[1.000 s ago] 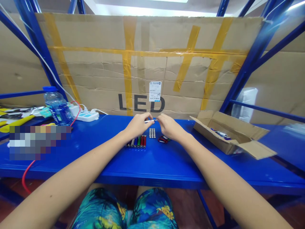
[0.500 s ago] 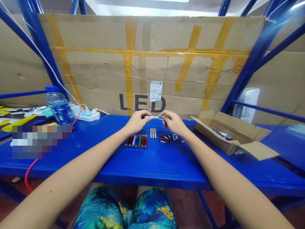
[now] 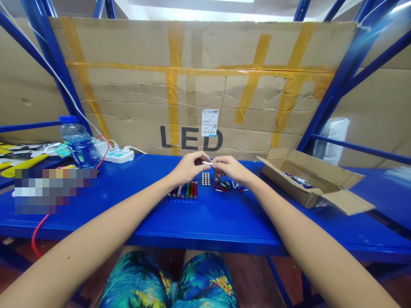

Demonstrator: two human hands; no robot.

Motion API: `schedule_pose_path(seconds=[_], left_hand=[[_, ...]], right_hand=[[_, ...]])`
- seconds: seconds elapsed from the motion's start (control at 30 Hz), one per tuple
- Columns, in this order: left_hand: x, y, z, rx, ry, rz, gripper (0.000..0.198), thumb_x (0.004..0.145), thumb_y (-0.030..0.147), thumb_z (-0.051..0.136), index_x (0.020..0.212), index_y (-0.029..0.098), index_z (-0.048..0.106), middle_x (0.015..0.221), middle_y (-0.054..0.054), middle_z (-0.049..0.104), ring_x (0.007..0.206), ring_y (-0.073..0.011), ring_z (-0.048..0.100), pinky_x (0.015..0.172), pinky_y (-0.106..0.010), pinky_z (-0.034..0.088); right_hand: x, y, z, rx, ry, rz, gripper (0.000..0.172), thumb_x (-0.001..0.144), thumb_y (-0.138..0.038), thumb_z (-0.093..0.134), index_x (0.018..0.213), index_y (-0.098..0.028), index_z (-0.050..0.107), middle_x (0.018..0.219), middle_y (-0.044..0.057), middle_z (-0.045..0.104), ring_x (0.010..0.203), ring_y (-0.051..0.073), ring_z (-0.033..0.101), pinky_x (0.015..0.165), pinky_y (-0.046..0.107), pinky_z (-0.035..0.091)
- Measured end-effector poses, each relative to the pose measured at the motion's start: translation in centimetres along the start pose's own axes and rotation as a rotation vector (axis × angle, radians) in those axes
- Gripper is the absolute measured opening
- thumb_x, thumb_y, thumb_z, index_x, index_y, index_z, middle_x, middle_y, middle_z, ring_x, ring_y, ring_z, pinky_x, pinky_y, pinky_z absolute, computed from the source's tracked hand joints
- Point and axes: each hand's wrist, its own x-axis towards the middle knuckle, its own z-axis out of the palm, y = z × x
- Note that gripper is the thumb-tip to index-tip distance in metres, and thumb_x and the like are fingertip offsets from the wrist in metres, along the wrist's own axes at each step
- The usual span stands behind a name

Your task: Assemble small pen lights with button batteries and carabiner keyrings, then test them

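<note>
My left hand [image 3: 189, 167] and my right hand [image 3: 228, 167] meet above the blue bench [image 3: 128, 201], both pinching a small silver flashlight [image 3: 207, 163] held level between them. Below the left hand lies a row of several coloured mini flashlights [image 3: 184, 191]. A block of small silver button cells [image 3: 205, 179] sits under the held flashlight. A heap of coloured carabiner clips [image 3: 229, 186] lies just under my right wrist.
An open cardboard box [image 3: 314, 182] holding more parts stands at the right. A water bottle [image 3: 77, 143] and a white power strip [image 3: 117, 155] stand at the back left, with a red cable [image 3: 37, 233] hanging off the front. A big taped "LED" carton [image 3: 205, 85] forms the back wall.
Both hands have come closer together and a little lower; less of the silver flashlight shows between the fingers than half a second ago.
</note>
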Motion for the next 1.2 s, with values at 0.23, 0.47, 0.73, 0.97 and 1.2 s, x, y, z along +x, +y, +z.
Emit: schedule_pose_path(seconds=[0.23, 0.47, 0.73, 0.97, 1.2], left_hand=[[0.9, 0.3, -1.3, -0.710, 0.139, -0.253, 0.063, 0.084, 0.069, 0.044, 0.104, 0.013, 0.064, 0.105, -0.017, 0.068, 0.101, -0.0279, 0.063, 0.082, -0.038, 0.048], [0.8, 0.3, -2.1, -0.926, 0.201, -0.376, 0.071, 0.085, 0.069, 0.037, 0.116, 0.010, 0.061, 0.108, -0.020, 0.068, 0.109, -0.0325, 0.061, 0.083, -0.041, 0.049], [0.8, -0.2, -1.8, -0.909, 0.174, -0.393, 0.075, 0.082, 0.070, 0.041, 0.123, 0.010, 0.059, 0.112, -0.020, 0.068, 0.112, -0.0338, 0.059, 0.087, -0.041, 0.048], [0.7, -0.2, -1.6, -0.870, 0.136, -0.385, 0.073, 0.083, 0.071, 0.038, 0.116, 0.011, 0.062, 0.109, -0.019, 0.069, 0.111, -0.0332, 0.060, 0.086, -0.041, 0.048], [0.6, -0.2, -1.5, -0.816, 0.121, -0.378, 0.069, 0.082, 0.072, 0.038, 0.106, 0.013, 0.065, 0.108, -0.018, 0.069, 0.109, -0.0330, 0.061, 0.083, -0.041, 0.050]], right_hand=[[0.2, 0.1, 0.0, -0.162, 0.222, 0.013, 0.018, 0.080, -0.024, 0.048, 0.065, -0.017, 0.055, 0.043, -0.005, 0.042, 0.037, 0.011, 0.046, 0.041, 0.024, 0.036], [0.2, 0.1, 0.1, -0.161, 0.259, -0.020, 0.019, 0.081, -0.025, 0.046, 0.066, -0.017, 0.056, 0.040, -0.006, 0.040, 0.033, 0.011, 0.044, 0.036, 0.023, 0.033], [0.0, -0.4, 0.4, -0.184, 0.271, 0.000, 0.018, 0.080, -0.026, 0.047, 0.066, -0.017, 0.056, 0.040, -0.006, 0.041, 0.032, 0.011, 0.044, 0.035, 0.023, 0.034], [-0.1, -0.6, 0.6, -0.231, 0.278, 0.006, 0.019, 0.080, -0.026, 0.047, 0.065, -0.017, 0.056, 0.041, -0.005, 0.042, 0.034, 0.010, 0.043, 0.037, 0.023, 0.033], [0.2, 0.3, 0.3, -0.103, 0.250, -0.018, 0.018, 0.080, -0.027, 0.046, 0.066, -0.019, 0.053, 0.041, -0.007, 0.035, 0.030, 0.009, 0.037, 0.034, 0.024, 0.032]])
